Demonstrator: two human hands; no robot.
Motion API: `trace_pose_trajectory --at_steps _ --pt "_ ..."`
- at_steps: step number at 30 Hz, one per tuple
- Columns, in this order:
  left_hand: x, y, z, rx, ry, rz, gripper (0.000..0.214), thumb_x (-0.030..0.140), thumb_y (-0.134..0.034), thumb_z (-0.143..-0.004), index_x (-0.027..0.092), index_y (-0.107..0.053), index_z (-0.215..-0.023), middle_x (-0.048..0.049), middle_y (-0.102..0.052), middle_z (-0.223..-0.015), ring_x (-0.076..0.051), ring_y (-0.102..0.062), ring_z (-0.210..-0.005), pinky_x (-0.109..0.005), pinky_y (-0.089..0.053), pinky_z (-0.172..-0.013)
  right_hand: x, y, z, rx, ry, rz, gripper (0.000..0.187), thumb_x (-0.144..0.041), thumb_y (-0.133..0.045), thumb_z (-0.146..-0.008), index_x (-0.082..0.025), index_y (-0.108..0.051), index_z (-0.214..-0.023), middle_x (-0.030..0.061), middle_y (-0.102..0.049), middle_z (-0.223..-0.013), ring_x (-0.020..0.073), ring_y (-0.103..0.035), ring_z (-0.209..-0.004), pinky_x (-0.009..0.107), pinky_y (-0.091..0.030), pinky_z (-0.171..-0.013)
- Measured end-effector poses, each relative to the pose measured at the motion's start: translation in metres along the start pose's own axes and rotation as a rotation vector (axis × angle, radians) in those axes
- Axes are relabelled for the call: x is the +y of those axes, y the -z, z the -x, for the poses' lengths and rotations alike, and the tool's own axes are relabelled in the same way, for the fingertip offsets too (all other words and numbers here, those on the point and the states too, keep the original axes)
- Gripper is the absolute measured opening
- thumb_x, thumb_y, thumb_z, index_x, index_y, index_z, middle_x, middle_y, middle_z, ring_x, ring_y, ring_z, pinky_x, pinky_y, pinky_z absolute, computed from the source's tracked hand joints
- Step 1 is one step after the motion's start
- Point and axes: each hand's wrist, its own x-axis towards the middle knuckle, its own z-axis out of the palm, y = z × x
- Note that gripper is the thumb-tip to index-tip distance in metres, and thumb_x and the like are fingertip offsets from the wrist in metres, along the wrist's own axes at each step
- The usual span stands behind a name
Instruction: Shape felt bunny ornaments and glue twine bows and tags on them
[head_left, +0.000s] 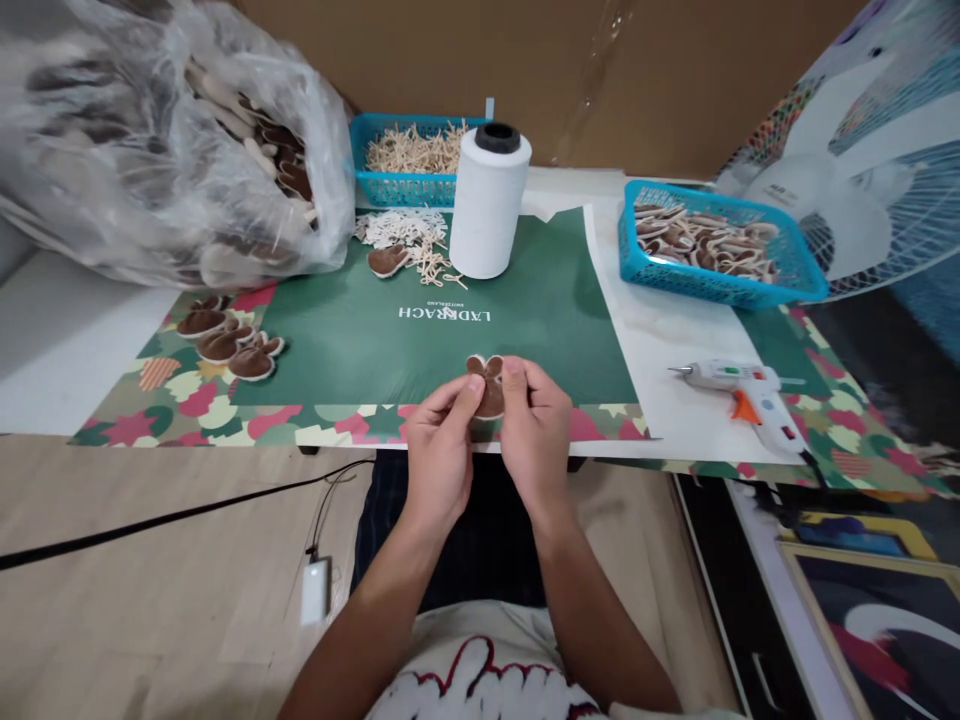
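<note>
A small brown felt bunny-head piece (490,397) with a pale edge and two ears is held up near the table's front edge. My left hand (444,430) pinches its left side between thumb and fingers. On its other side, my right hand (534,425) grips it with the thumb on top. The fingertips behind the piece are hidden. Beyond the hands, a single brown piece (387,261) lies beside white strips (401,228) and looped cream cords (433,262). Several finished-looking bunny pieces (251,357) sit at the left on the patterned paper.
A white thread cone (491,205) stands behind the hands. Blue baskets hold cream cords (412,150) and brown pieces (705,240). A clear plastic bag (315,200) bulges at the left. At the right lie a glue gun (739,385) with its cable, and a fan (840,190).
</note>
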Motion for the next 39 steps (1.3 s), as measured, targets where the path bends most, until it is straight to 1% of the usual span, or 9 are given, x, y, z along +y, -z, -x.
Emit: trace_pose_trajectory --at_steps 4,8,11,14,20,23,29,35,39 --pt "0.005 0.008 -0.002 -0.081 -0.054 -0.169 0.023 0.045 -0.081 -0.089 0.025 -0.086 -0.098 -0.0047 -0.081 -0.098 -0.02 -0.074 -0.098 -0.035 -0.056 -0.098 0.0 0.005 0.003 -0.008 0.175 0.126 0.022 -0.037 -0.057 -0.104 -0.022 -0.073 -0.103 0.0045 -0.074 -0.1 0.0169 -0.069 -0.092 0.031 -0.055 -0.081" --pt "0.013 0.008 -0.001 -0.14 -0.056 -0.081 0.043 0.061 -0.065 -0.096 0.023 -0.086 -0.097 -0.0081 -0.082 -0.099 -0.023 -0.076 -0.097 -0.038 -0.06 -0.093 -0.001 0.007 0.005 0.013 0.174 0.087 0.018 -0.033 -0.06 -0.103 -0.023 -0.076 -0.101 0.0039 -0.074 -0.099 0.0165 -0.07 -0.092 0.031 -0.057 -0.081" --pt "0.016 0.006 -0.001 -0.118 -0.127 -0.176 0.033 0.053 -0.079 -0.089 0.022 -0.085 -0.101 -0.0073 -0.082 -0.1 -0.022 -0.077 -0.094 -0.035 -0.063 -0.088 -0.003 0.007 0.006 0.003 0.163 0.085 0.018 -0.031 -0.062 -0.102 -0.024 -0.078 -0.101 0.0038 -0.075 -0.098 0.0166 -0.071 -0.09 0.031 -0.058 -0.079" --pt "0.015 0.006 -0.001 -0.081 -0.193 -0.301 0.022 0.04 -0.088 -0.082 0.021 -0.084 -0.092 -0.0036 -0.081 -0.085 -0.016 -0.073 -0.075 -0.028 -0.064 -0.075 -0.002 0.006 0.008 0.039 0.191 0.073 0.015 -0.029 -0.065 -0.099 -0.024 -0.08 -0.097 0.0038 -0.076 -0.095 0.017 -0.071 -0.088 0.032 -0.058 -0.078" --pt "-0.001 0.004 -0.001 -0.038 -0.204 -0.154 0.021 0.044 -0.086 -0.085 0.023 -0.084 -0.089 -0.0013 -0.078 -0.079 -0.012 -0.071 -0.072 -0.024 -0.061 -0.072 0.004 -0.006 0.011 0.043 -0.171 -0.408 0.022 -0.042 -0.072 -0.093 -0.021 -0.077 -0.09 0.0034 -0.077 -0.091 0.0187 -0.072 -0.084 0.035 -0.06 -0.079" --pt "-0.005 0.003 -0.002 0.007 -0.212 -0.107 0.02 0.044 -0.086 -0.085 0.024 -0.084 -0.088 -0.0016 -0.079 -0.082 -0.012 -0.072 -0.076 -0.023 -0.06 -0.075 0.004 -0.011 0.011 0.015 -0.27 -0.482 0.027 -0.047 -0.07 -0.092 -0.02 -0.076 -0.093 0.005 -0.078 -0.094 0.0199 -0.073 -0.087 0.036 -0.061 -0.081" --pt "0.009 0.01 -0.003 -0.048 -0.226 -0.288 0.021 0.044 -0.084 -0.087 0.023 -0.086 -0.091 -0.0034 -0.081 -0.085 -0.013 -0.071 -0.076 -0.023 -0.06 -0.074 -0.002 -0.003 0.008 -0.019 -0.078 -0.141 0.026 -0.045 -0.068 -0.096 -0.021 -0.077 -0.101 0.0054 -0.078 -0.097 0.019 -0.074 -0.089 0.033 -0.06 -0.08" --pt "0.013 0.011 0.0 -0.054 -0.192 -0.184 0.024 0.043 -0.092 -0.076 0.022 -0.085 -0.083 -0.0013 -0.077 -0.074 -0.011 -0.066 -0.064 -0.023 -0.058 -0.066 -0.006 -0.005 0.014 0.093 0.143 -0.023 0.019 -0.034 -0.068 -0.098 -0.021 -0.078 -0.088 0.0021 -0.076 -0.086 0.0158 -0.069 -0.081 0.03 -0.055 -0.075" --pt "0.009 0.007 -0.001 -0.03 -0.05 0.021 0.029 0.046 -0.096 -0.069 0.022 -0.084 -0.079 -0.0001 -0.076 -0.072 -0.011 -0.067 -0.067 -0.022 -0.058 -0.07 0.001 -0.015 0.016 0.114 -0.024 -0.209 0.024 -0.042 -0.071 -0.096 -0.021 -0.079 -0.088 0.0025 -0.078 -0.087 0.0171 -0.07 -0.08 0.031 -0.057 -0.074"
